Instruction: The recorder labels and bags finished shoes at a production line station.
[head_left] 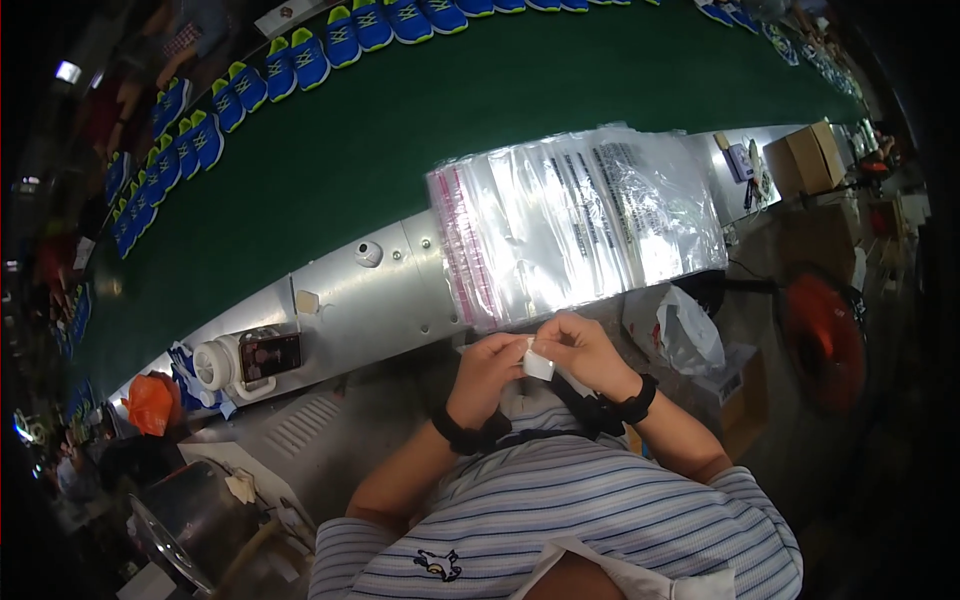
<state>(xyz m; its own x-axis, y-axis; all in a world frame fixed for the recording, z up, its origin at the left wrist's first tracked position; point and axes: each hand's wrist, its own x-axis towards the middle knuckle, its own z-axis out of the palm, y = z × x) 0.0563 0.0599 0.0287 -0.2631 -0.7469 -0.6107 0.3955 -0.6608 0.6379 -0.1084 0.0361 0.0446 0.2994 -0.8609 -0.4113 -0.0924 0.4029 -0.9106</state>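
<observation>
In front of my chest I hold a small white piece (538,364), thin like paper or tape; its exact kind is not clear. My left hand (486,374) pinches its left edge, and the fingertips of my right hand (592,352) grip it from the right. Both hands are closed and nearly touch each other. Just beyond them, a wide stack of clear plastic bags (540,225) with pink bands and dark print lies on the metal table edge (385,290).
Blue shoes (310,58) with lime linings stand in rows on the green belt (400,120). Along the metal edge are a white jug (215,365), a phone (270,355) and a small white bottle (368,253). A cardboard box (805,160) and an orange-red fan (822,340) are at right.
</observation>
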